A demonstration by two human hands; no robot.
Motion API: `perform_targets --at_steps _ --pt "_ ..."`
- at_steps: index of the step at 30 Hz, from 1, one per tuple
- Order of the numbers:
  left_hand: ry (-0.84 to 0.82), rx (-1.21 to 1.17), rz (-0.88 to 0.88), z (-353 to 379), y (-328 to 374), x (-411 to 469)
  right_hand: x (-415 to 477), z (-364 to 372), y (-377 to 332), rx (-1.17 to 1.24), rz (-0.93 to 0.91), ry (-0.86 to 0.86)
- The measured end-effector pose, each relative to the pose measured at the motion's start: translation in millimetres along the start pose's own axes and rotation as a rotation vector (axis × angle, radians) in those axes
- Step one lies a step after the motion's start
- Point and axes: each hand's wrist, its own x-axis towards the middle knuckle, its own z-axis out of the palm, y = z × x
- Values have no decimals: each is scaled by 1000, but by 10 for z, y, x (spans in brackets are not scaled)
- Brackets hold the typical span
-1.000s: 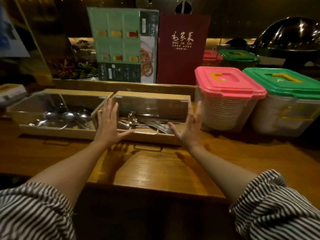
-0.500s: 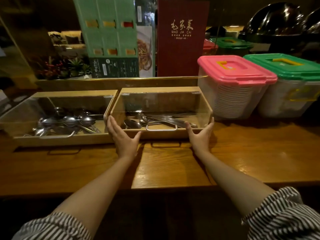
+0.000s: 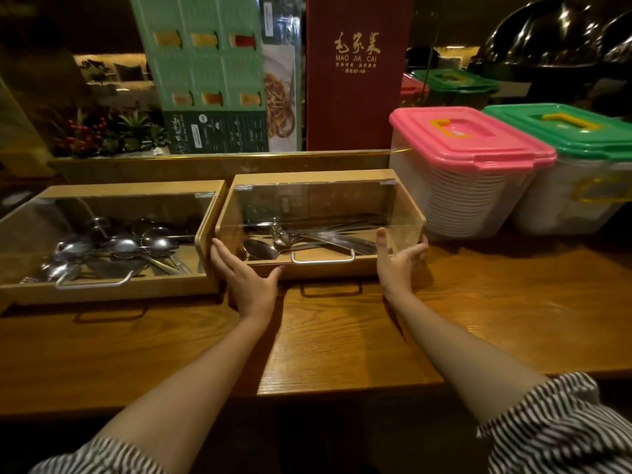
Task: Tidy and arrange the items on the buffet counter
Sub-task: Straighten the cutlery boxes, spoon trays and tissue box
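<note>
Two wooden cutlery boxes with clear lids stand side by side on the wooden counter (image 3: 496, 302). The right cutlery box (image 3: 314, 177) holds forks, knives and a spoon. My left hand (image 3: 248, 278) grips its front left corner, thumb along the front edge. Around the front right corner my right hand (image 3: 398, 263) is cupped, thumb against the clear lid. The left cutlery box (image 3: 113, 188) holds several spoons and touches the right box's side.
A pink-lidded plastic bin (image 3: 468, 138) full of stacked plates stands right of the held box, a green-lidded bin (image 3: 564, 131) beyond it. Upright menus (image 3: 352, 73) and a low wooden ledge (image 3: 219, 162) lie behind. Dark dome covers (image 3: 547, 39) sit far right.
My hands went from hovering open over the right box to gripping its two front corners. The box sits squarer to the counter edge and nearer the pink bin.
</note>
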Motion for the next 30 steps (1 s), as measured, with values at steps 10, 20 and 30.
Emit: perform_targets --at_steps 10,20,30 --pt "4 3 3 252 58 233 325 79 -104 -31 0 -37" --pt "4 16 7 457 19 509 540 242 -97 -13 15 -112" --pt "13 12 19 714 85 746 872 404 -168 -48 13 -131"
